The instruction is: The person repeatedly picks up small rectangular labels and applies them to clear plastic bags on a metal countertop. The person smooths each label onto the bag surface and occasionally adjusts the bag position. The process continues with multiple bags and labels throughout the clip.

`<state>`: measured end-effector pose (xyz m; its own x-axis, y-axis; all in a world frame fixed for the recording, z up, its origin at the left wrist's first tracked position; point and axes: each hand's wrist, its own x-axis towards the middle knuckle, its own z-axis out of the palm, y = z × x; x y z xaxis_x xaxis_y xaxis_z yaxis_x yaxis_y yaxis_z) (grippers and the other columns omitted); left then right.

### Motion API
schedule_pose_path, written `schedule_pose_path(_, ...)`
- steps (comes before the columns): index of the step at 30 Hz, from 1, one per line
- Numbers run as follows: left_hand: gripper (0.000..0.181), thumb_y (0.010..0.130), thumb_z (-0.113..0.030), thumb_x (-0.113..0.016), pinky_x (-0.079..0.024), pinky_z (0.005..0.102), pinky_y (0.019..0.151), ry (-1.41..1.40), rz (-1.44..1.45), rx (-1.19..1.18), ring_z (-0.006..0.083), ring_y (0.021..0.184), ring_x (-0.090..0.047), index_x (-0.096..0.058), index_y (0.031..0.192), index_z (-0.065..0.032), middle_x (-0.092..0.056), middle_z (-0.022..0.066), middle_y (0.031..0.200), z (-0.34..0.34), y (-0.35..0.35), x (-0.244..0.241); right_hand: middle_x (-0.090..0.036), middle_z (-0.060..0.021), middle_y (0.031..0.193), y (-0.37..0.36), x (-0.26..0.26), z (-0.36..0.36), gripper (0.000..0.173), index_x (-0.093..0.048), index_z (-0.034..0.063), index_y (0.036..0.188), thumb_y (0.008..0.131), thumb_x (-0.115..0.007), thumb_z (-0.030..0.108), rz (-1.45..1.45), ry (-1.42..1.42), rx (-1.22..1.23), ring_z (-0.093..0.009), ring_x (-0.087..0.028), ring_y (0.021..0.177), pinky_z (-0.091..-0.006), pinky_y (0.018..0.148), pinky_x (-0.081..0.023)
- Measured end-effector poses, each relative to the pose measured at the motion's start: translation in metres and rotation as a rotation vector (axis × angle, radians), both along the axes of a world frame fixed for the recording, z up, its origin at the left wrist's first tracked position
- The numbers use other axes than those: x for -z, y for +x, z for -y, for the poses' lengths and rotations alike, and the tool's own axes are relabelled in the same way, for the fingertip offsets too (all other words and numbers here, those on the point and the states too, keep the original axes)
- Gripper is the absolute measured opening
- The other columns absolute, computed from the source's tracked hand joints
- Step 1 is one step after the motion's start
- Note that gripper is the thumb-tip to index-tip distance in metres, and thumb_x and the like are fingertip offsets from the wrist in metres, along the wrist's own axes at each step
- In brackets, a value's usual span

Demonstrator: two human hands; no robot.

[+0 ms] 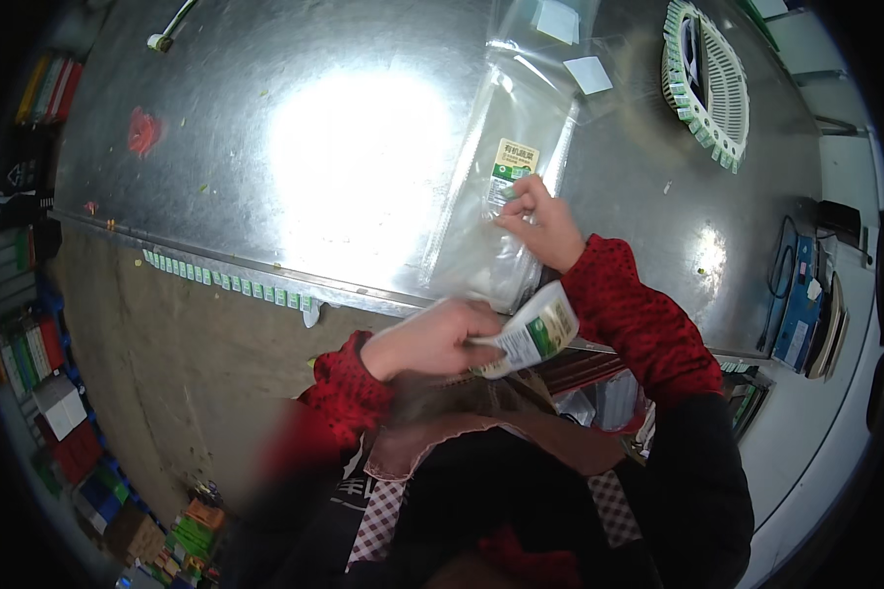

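Clear plastic bags [479,228] lie in a flat stack across the metal table, and the top one bears a printed label [514,166]. My right hand [541,221] is over this label, thumb and forefinger pinched on a small green-and-white sticker [510,193]. Nearer my body, my left hand [442,337] grips a curled strip of printed labels [541,331] on pale backing; it is slightly blurred. Two white paper pieces, one of them [589,75] loose beside the bags, lie at the far end.
A white plastic basket [725,88] rimmed with small stickers stands at the back right. More stickers [228,282] line the table's front edge. Red netting [143,132] lies at the left. A blue box [795,305] and a cable are at the right edge.
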<state>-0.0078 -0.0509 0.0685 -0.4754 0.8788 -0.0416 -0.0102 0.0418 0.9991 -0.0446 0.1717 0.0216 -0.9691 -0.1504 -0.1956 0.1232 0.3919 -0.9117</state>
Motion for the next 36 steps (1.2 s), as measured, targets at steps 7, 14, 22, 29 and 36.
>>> schedule_pose_path(7,0.011,0.077,-0.007,-0.069,-0.022,0.0436,0.115,-0.290,0.028,-0.239,0.0309,0.096,-0.059,-0.065,0.085,0.0000,-0.064,0.0144,0.095,-0.001,-0.022,0.034,-0.061,-0.0058,0.077,-0.115,-0.036,-0.068,0.027,-0.044,0.0019,0.105,0.085,-0.062,0.006,-0.376,0.150,0.012,-0.015,-0.059,0.069,-0.0287,0.063,-0.046)
schedule_pose_path(14,0.020,0.080,-0.008,-0.067,-0.014,0.0439,0.117,-0.284,0.061,-0.224,0.0227,0.105,-0.059,-0.070,0.100,-0.0079,-0.067,0.0096,0.108,-0.003,-0.015,0.041,-0.065,-0.0156,0.075,-0.230,-0.208,-0.081,0.031,-0.046,-0.0008,0.108,0.086,-0.061,0.016,-1.103,0.298,0.469,-0.027,-0.064,0.069,-0.0386,0.061,-0.049)
schedule_pose_path(22,0.023,0.083,-0.011,-0.063,-0.025,0.0391,0.113,-0.264,-0.010,-0.182,0.0253,0.101,-0.060,-0.066,0.106,-0.0071,-0.066,0.0111,0.103,-0.008,-0.024,0.032,-0.066,-0.0154,0.092,-0.140,-0.020,-0.044,0.048,-0.040,0.0029,0.116,0.079,-0.070,0.014,-0.298,0.491,0.191,-0.026,-0.066,0.082,-0.0353,0.077,-0.050)
schedule_pose_path(29,0.020,0.086,-0.012,-0.064,-0.048,0.0278,0.079,-0.251,0.433,-0.460,0.0123,0.084,-0.060,-0.064,0.102,-0.0004,-0.064,0.0159,0.090,-0.001,-0.011,0.032,-0.063,-0.0124,0.101,-0.035,-0.064,-0.014,0.057,-0.032,0.0033,0.124,0.082,-0.071,0.008,0.222,-0.144,-0.120,-0.017,-0.062,0.094,-0.0288,0.081,-0.050)
schedule_pose_path(36,0.021,0.083,-0.012,-0.067,-0.045,0.0355,0.066,-0.276,0.062,-0.439,0.0195,0.068,-0.054,-0.052,0.079,0.0033,-0.053,0.0132,0.074,0.006,-0.004,0.018,-0.061,-0.0112,0.099,0.008,-0.056,0.004,0.051,-0.033,0.0016,0.121,0.083,-0.067,0.002,0.101,-0.245,-0.039,-0.014,-0.060,0.083,-0.0251,0.075,-0.050)
